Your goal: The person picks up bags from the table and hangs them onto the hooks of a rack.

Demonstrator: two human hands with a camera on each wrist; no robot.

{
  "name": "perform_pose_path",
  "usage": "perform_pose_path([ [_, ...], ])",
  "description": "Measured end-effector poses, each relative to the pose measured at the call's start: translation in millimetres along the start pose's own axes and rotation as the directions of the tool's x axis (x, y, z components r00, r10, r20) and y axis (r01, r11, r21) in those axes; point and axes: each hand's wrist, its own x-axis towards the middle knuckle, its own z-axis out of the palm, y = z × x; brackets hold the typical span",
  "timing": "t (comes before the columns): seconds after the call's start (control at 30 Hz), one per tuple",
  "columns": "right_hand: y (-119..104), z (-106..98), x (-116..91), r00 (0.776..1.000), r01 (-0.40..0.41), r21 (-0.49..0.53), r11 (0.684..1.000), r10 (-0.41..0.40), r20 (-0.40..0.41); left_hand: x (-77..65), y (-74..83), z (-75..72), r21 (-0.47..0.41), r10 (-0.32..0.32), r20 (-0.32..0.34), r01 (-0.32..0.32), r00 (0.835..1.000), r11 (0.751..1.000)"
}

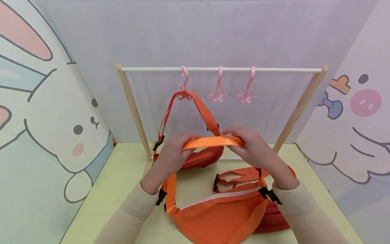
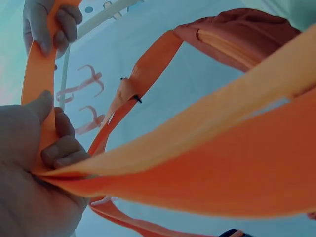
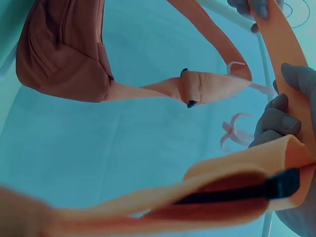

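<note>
Both hands hold up the orange strap of a waist bag with a white zip, stretching a short length between them. My left hand pinches its left end, thumb along the webbing. My right hand grips the right end, its fingers curled round the strap in the right wrist view. Below the hands, the bag's body hangs low over the table, partly out of frame. Behind the strap, a darker orange waist bag hangs by its strap from the left pink hook.
Two more pink hooks, a middle one and a right one, hang from the white rail of a wooden-legged rack. Another red-orange bag lies at the right on the pale yellow table. Cartoon-printed walls flank both sides.
</note>
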Motion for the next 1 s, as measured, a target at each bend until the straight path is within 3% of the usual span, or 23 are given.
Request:
perform_pose_path([
  [0.3, 0, -21, 5, 0.999, 0.006, -0.034, 0.999, -0.007, -0.045, 11.7, 5.5, -22.8, 0.096, 0.051, 0.022, -0.053, 0.998, 0.994],
  [0.8, 1, -38, 27, 0.983, 0.039, -0.116, 0.992, -0.059, -0.175, 45.2, 5.3, -37.7, 0.102, 0.157, -0.087, -0.148, 0.984, 0.984],
  [0.9, 3, -39, 34, 0.977, 0.021, -0.129, 0.991, -0.047, -0.209, 53.6, 6.3, -38.6, 0.123, 0.160, -0.113, -0.146, 0.981, 0.982],
  [1.0, 4, -40, 41, 0.968, -0.008, -0.137, 0.991, -0.026, -0.248, 61.9, 8.2, -39.2, 0.151, 0.124, -0.136, -0.103, 0.983, 0.983],
])
